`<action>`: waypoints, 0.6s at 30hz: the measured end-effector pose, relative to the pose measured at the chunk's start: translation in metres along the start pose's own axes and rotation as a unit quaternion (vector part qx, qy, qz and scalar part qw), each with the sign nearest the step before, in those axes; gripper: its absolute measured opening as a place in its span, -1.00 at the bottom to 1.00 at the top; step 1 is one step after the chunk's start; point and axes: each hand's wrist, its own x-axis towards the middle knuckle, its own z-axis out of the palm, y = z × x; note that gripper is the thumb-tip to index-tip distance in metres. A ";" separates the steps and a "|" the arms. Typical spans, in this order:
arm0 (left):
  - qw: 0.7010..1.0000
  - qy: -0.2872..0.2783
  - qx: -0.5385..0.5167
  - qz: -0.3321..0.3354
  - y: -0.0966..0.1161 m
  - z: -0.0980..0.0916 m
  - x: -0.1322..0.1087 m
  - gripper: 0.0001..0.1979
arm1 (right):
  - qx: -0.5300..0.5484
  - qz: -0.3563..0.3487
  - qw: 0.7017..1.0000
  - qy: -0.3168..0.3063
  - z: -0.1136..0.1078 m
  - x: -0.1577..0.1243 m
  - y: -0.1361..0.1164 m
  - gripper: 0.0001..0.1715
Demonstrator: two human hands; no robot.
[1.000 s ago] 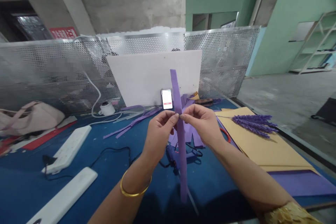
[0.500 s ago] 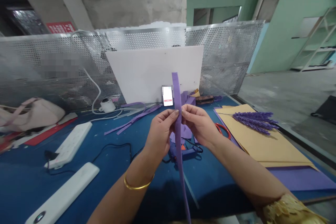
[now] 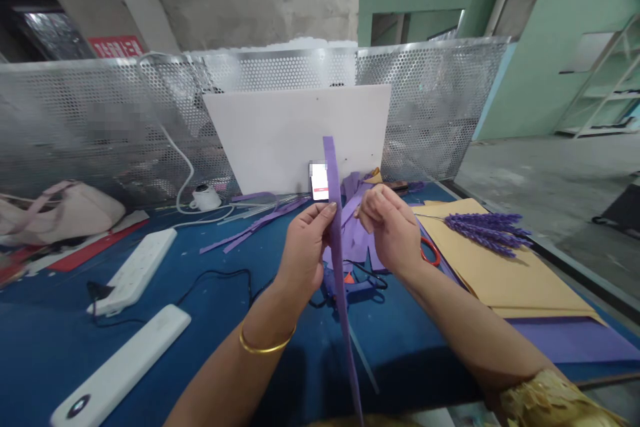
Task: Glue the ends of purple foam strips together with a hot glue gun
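Note:
My left hand (image 3: 304,250) pinches a long purple strip (image 3: 335,233) between thumb and fingers. The strip stands upright above the hand and hangs down past the table's front edge. To its right, my right hand (image 3: 393,230) is apart from the strip, its fingers curled and closed. Whether anything small is in them is hidden. Behind the hands lies a heap of purple pieces (image 3: 356,243). Beneath the strip sits a blue glue gun (image 3: 356,288), partly covered. Red scissor handles (image 3: 432,252) show beside my right wrist.
Purple lavender stems (image 3: 487,230) lie on yellow sheets (image 3: 520,273) at the right. A phone (image 3: 319,180) leans against a white board (image 3: 280,133). A power strip (image 3: 135,270), a white device (image 3: 125,367) and a pale bag (image 3: 75,210) are on the left.
My right hand has let go of the strip and moved a little right, its fingers curling in. My left hand still grips the strip, whose top tilts slightly left.

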 end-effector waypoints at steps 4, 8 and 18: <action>0.999 -0.001 0.034 0.023 -0.001 0.000 -0.002 -0.70 | -0.172 -0.103 0.972 0.119 -0.014 0.010 -0.001 -0.51; 0.995 -0.007 0.079 0.064 -0.005 -0.001 -0.003 -0.73 | -0.271 -0.142 0.943 0.130 -0.029 0.024 -0.008 -0.86; 0.949 -0.076 0.276 0.130 -0.007 0.002 -0.010 -0.77 | -0.148 0.055 0.987 0.001 -0.011 0.012 -0.013 -0.72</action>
